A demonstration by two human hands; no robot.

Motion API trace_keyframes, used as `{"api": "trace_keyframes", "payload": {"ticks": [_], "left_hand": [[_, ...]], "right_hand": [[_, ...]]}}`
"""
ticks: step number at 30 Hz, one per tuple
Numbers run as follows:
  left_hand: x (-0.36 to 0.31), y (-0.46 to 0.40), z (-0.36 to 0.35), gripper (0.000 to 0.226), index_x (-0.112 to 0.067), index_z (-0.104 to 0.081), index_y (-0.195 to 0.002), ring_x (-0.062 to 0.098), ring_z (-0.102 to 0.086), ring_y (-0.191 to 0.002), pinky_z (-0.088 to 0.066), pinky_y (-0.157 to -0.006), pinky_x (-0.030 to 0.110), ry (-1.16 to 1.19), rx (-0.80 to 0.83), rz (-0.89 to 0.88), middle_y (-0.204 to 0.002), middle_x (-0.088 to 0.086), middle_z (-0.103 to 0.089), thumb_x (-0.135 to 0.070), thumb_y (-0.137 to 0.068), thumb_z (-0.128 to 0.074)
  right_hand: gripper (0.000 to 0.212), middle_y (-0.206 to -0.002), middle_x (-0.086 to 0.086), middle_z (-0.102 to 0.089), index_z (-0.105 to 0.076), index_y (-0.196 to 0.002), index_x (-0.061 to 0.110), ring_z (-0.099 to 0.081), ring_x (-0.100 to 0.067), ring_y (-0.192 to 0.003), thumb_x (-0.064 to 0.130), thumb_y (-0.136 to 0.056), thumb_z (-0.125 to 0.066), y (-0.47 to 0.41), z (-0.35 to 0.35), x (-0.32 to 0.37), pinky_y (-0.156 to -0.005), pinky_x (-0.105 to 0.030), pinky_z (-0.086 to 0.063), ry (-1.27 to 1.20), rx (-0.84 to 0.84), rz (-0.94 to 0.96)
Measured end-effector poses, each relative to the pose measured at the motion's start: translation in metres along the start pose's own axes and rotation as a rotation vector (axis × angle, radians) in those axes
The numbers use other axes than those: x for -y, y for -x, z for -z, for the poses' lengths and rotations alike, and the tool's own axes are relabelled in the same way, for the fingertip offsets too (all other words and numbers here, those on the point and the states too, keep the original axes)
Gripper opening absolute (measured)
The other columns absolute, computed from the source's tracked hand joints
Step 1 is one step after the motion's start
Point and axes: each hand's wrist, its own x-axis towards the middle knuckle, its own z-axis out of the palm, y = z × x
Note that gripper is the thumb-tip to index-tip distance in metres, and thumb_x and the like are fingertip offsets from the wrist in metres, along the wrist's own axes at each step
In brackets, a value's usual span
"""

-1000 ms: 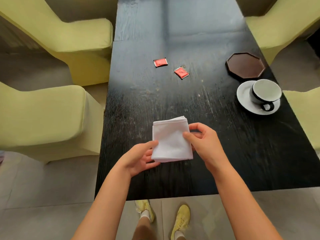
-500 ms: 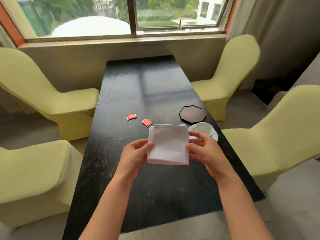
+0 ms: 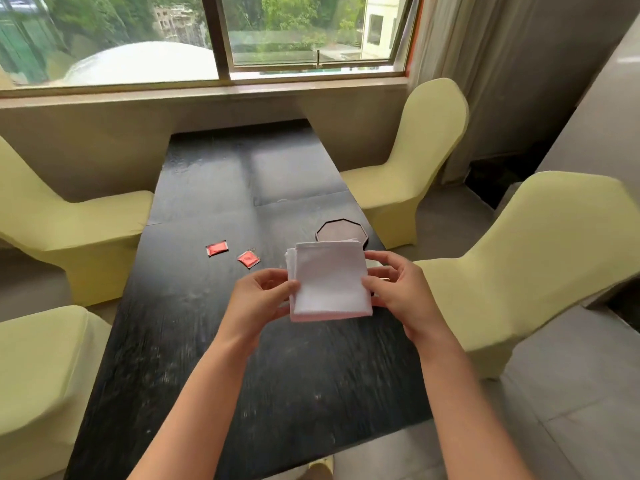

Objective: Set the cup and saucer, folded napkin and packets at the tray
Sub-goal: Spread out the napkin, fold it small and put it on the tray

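Far left of centre on the black table (image 3: 214, 358): two red packets (image 3: 217, 248) (image 3: 248, 259) lie flat, near each other but apart, neither yet at the tray. Left hand (image 3: 258, 299) pinches the folded napkin (image 3: 329, 280) at its left edge, thumb on top and fingers beneath. The napkin is held up off the table, flat face toward the camera, probably so the fold stays square until it is set down. Right hand (image 3: 401, 292) pinches the opposite edge the same way; the two-sided hold keeps the layers from splaying. Octagonal dark tray (image 3: 341, 228) sits just beyond the napkin's top edge, partly hidden. Cup and saucer are not visible, presumably behind the napkin. Judgement: napkin placement is the step in hand.
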Motion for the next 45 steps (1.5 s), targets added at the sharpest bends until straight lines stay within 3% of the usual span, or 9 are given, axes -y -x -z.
{"api": "trace_keyframes", "payload": {"ticks": [9,14,17,22,28,33,39,43,45], "left_hand": [[0.022,-0.089,-0.049,0.031,-0.021,-0.074,-0.078,0.004,-0.069,-0.068,-0.054,-0.056,0.018,0.005,0.029,0.087,-0.075,-0.007,-0.076,0.006,-0.081,-0.059],[0.03,-0.128,-0.065,0.034,-0.025,-0.075,-0.08,0.008,-0.07,-0.073,-0.055,-0.058,0.02,-0.018,-0.036,0.122,-0.081,-0.005,-0.076,0.007,-0.079,-0.06],[0.032,-0.151,-0.073,0.035,-0.024,-0.075,-0.084,0.008,-0.07,-0.074,-0.055,-0.061,0.022,-0.057,-0.068,0.132,-0.08,-0.006,-0.076,0.007,-0.079,-0.059],[0.037,-0.185,-0.085,0.039,-0.03,-0.074,-0.079,0.007,-0.071,-0.078,-0.055,-0.063,0.02,-0.127,-0.065,0.135,-0.083,-0.008,-0.076,0.006,-0.077,-0.06],[0.061,-0.262,-0.096,0.031,-0.023,-0.072,-0.094,0.015,-0.071,-0.086,-0.056,-0.07,0.027,-0.178,-0.083,0.175,-0.088,-0.006,-0.076,0.003,-0.078,-0.062],[0.088,-0.33,-0.107,0.059,-0.018,-0.051,-0.128,0.021,-0.066,-0.085,-0.053,-0.087,0.04,-0.199,-0.128,0.179,-0.098,0.008,-0.072,0.01,-0.077,-0.061],[0.121,-0.394,-0.115,0.083,-0.031,-0.028,-0.141,0.016,-0.065,-0.089,-0.049,-0.072,0.019,-0.266,-0.092,0.107,-0.105,0.012,-0.066,0.012,-0.077,-0.059],[0.144,-0.422,-0.115,0.078,-0.033,-0.036,-0.135,0.012,-0.063,-0.09,-0.049,-0.068,0.01,-0.37,-0.066,0.054,-0.102,0.005,-0.064,0.011,-0.075,-0.058],[0.154,-0.432,-0.115,0.075,-0.03,-0.041,-0.134,0.012,-0.061,-0.092,-0.048,-0.069,0.006,-0.424,-0.053,0.037,-0.103,0.005,-0.064,0.012,-0.074,-0.057]], "right_hand": [[0.047,-0.102,-0.009,-0.069,-0.063,-0.116,0.025,-0.065,-0.028,-0.095,-0.003,-0.078,-0.057,-0.093,0.041,-0.025,-0.076,-0.049,-0.056,0.11,0.052,-0.115],[0.059,-0.104,-0.001,-0.067,-0.059,-0.118,0.032,-0.066,-0.013,-0.083,-0.007,-0.074,-0.054,-0.141,0.05,-0.036,-0.072,-0.028,-0.057,0.165,0.151,-0.136],[0.063,-0.094,0.004,-0.066,-0.058,-0.114,0.039,-0.065,-0.005,-0.076,-0.009,-0.073,-0.052,-0.163,0.053,-0.046,-0.07,-0.026,-0.056,0.151,0.16,-0.141],[0.064,-0.083,0.004,-0.064,-0.057,-0.122,0.03,-0.062,0.003,-0.068,-0.011,-0.074,-0.051,-0.201,0.056,-0.064,-0.063,-0.016,-0.052,0.16,0.135,-0.181],[0.061,-0.092,-0.009,-0.068,-0.059,-0.123,0.025,-0.065,-0.022,-0.086,-0.01,-0.074,-0.052,-0.287,0.058,-0.1,-0.078,-0.036,-0.055,0.225,0.177,-0.177],[0.06,-0.093,-0.009,-0.065,-0.058,-0.125,0.02,-0.061,-0.019,-0.081,-0.011,-0.074,-0.051,-0.361,0.054,-0.137,-0.076,-0.035,-0.053,0.265,0.193,-0.153],[0.059,-0.084,-0.002,-0.062,-0.06,-0.122,0.02,-0.059,-0.017,-0.077,-0.009,-0.072,-0.05,-0.431,0.05,-0.183,-0.078,-0.033,-0.051,0.332,0.186,-0.121],[0.059,-0.07,0.011,-0.057,-0.062,-0.119,0.023,-0.055,-0.011,-0.066,-0.008,-0.071,-0.049,-0.459,0.041,-0.213,-0.066,-0.021,-0.045,0.366,0.181,-0.102],[0.059,-0.071,0.008,-0.058,-0.062,-0.12,0.024,-0.055,-0.011,-0.065,-0.006,-0.071,-0.05,-0.469,0.036,-0.224,-0.062,-0.019,-0.042,0.411,0.17,-0.081]]}}
